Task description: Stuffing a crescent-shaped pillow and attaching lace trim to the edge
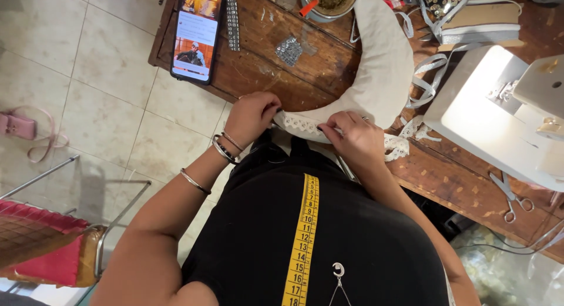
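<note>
Pinching white lace [302, 126] along the curved edge of a cream collar piece [376, 71] at the table [258, 71] edge. Both look soft and floppy, best held near the edge. Left hand [252, 116] and right hand [352, 138] are curled knuckles-up, fingers closed on the lace.

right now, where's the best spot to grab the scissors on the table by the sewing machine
Probably by the two finger loops of the scissors, which lie flat on the wooden table with the loops toward the table's near edge and the blades pointing at the sewing machine. Come from the near edge, on the right hand side.
</note>
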